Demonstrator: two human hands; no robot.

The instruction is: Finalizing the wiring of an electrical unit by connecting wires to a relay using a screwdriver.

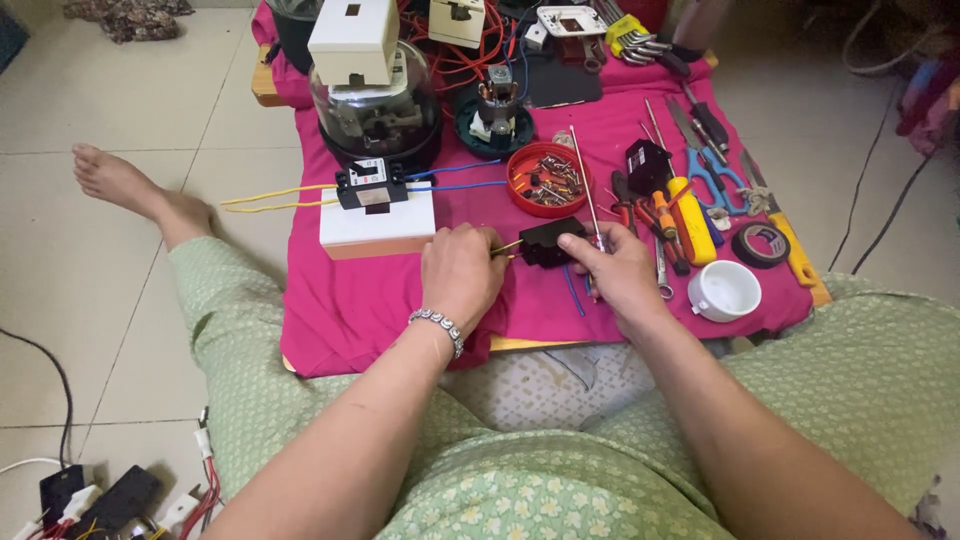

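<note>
While we sit cross-legged at the low board under the pink cloth, our left hand pinches the end of a short yellow wire, fingers curled shut on it, and feeds it toward the small black block lying on the cloth between our hands. Our right hand steadies that block from the other side, fingertips pressed to its edge; a thin metal rod rises from near this hand, though we cannot tell whether the fingers grip it.

We judge the main risk to be the wire missing its hole or bending, since the block sits loose on soft cloth and may slide or tip under the push. The bare wire end may also splay. Just behind the block stands the red dish of screws; a jerk of the rod or a wrist may knock it and scatter the screws. The blue wire lying under our right hand may snag our fingers.
</note>
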